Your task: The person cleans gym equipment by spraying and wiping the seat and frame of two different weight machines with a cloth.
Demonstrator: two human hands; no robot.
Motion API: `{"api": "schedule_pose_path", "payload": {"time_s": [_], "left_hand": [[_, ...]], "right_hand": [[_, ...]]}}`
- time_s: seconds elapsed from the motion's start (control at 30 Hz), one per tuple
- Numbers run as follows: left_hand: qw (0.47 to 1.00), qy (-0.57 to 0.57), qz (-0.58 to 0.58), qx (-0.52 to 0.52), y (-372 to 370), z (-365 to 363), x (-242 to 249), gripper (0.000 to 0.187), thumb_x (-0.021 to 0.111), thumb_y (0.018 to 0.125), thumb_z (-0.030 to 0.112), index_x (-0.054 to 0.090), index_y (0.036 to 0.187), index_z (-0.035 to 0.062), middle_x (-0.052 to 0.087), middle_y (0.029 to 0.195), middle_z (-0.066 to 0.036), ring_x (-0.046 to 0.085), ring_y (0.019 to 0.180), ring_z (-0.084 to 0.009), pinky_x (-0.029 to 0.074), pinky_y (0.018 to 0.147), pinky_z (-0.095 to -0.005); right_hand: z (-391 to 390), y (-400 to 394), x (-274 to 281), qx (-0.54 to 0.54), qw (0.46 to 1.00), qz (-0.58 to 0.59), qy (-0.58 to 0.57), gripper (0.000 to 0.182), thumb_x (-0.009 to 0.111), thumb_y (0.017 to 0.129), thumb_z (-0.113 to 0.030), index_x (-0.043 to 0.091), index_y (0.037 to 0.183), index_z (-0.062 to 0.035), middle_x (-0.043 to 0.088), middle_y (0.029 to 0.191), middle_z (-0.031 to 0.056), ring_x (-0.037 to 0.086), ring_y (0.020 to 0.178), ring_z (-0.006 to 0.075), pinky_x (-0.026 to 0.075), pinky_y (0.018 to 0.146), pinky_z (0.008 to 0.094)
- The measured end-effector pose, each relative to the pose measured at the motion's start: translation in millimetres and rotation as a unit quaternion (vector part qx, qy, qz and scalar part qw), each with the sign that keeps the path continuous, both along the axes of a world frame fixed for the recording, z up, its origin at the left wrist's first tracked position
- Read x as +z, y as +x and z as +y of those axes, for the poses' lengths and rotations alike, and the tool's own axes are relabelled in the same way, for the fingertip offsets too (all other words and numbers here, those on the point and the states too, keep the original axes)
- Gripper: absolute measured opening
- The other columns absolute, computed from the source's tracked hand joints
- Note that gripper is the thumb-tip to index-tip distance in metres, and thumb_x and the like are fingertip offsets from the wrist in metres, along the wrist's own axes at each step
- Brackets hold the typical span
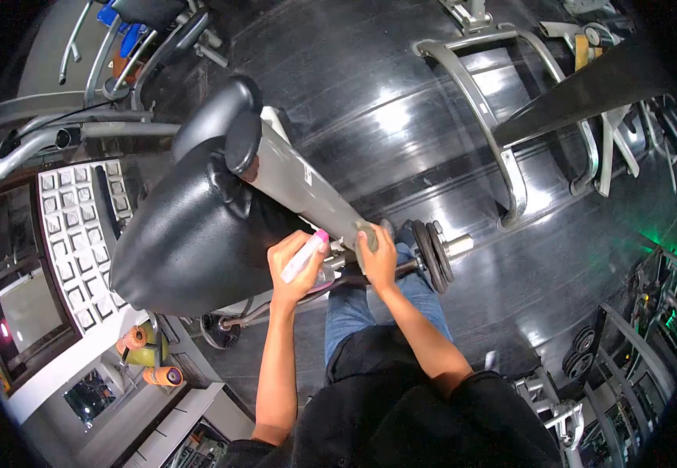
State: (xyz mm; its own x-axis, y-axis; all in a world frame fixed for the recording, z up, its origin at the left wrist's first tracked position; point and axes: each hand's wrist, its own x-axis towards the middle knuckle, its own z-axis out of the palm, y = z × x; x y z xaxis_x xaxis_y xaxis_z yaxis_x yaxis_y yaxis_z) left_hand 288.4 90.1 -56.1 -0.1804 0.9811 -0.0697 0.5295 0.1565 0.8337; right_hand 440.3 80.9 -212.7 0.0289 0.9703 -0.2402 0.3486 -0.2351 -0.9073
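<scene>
My left hand [291,266] is wrapped round a spray bottle [304,259] with a white head and a pink nozzle tip; its clear lower part shows below my fingers. My right hand [380,259] grips a grey-green cloth [365,236] and presses it against the lower end of the light grey metal beam [307,183]. That beam slopes up to the left, under a black padded bench seat [198,234]. Just below both hands runs a curved bar with weight plates [432,256] at its right end.
Chrome-framed gym equipment [514,179] stands on the shiny black floor [369,86] at the upper right. More machine frames [120,129] are at the left. Foam rollers [163,376] lie at the lower left. Loaded weight plates [580,351] are at the lower right.
</scene>
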Motion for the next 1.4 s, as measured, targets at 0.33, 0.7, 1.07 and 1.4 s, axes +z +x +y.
{"api": "schedule_pose_path", "payload": {"time_s": [0.33, 0.7, 1.07, 1.4], "left_hand": [[0.999, -0.010, 0.032, 0.032, 16, -4, 4, 0.017, 0.072, 0.083, 0.013, 0.066, 0.076, -0.0010, 0.059, 0.063, -0.008, 0.053, 0.053, -0.0143, 0.040, 0.052, -0.0286], [0.965, -0.132, -0.165, 0.155, 54, -57, -61, 0.027, 0.068, 0.091, 0.021, 0.066, 0.076, -0.0019, 0.061, 0.062, -0.004, 0.055, 0.050, -0.0087, 0.040, 0.047, -0.0254], [0.973, -0.141, -0.150, 0.106, 49, -74, -101, 0.018, 0.068, 0.088, 0.016, 0.069, 0.081, -0.0009, 0.059, 0.061, -0.003, 0.056, 0.055, -0.0103, 0.041, 0.053, -0.0258], [0.959, -0.176, -0.196, 0.109, 48, -82, -123, 0.018, 0.069, 0.087, 0.015, 0.069, 0.083, -0.0023, 0.061, 0.069, -0.005, 0.057, 0.056, -0.0105, 0.043, 0.055, -0.0255]], "right_hand": [[51, -15, 34, 0.038, 0.997, 0.061, -0.027, 0.033, 0.066, 0.089, -0.027, 0.066, 0.115, -0.0056, 0.065, 0.107, 0.0188, 0.063, 0.099, 0.0386, 0.050, 0.084, 0.0412], [-42, 26, -97, -0.044, 0.991, -0.039, -0.118, 0.041, 0.068, 0.088, -0.032, 0.065, 0.118, -0.0027, 0.065, 0.114, 0.0183, 0.062, 0.109, 0.0369, 0.049, 0.090, 0.0413], [70, -9, -35, 0.098, 0.985, 0.140, 0.002, 0.035, 0.072, 0.083, -0.027, 0.070, 0.108, -0.0028, 0.068, 0.100, 0.0166, 0.066, 0.094, 0.0348, 0.050, 0.084, 0.0379], [11, 40, -150, 0.156, 0.970, -0.132, -0.130, 0.041, 0.065, 0.088, -0.034, 0.067, 0.113, -0.0023, 0.066, 0.107, 0.0201, 0.063, 0.103, 0.0392, 0.049, 0.088, 0.0433]]}}
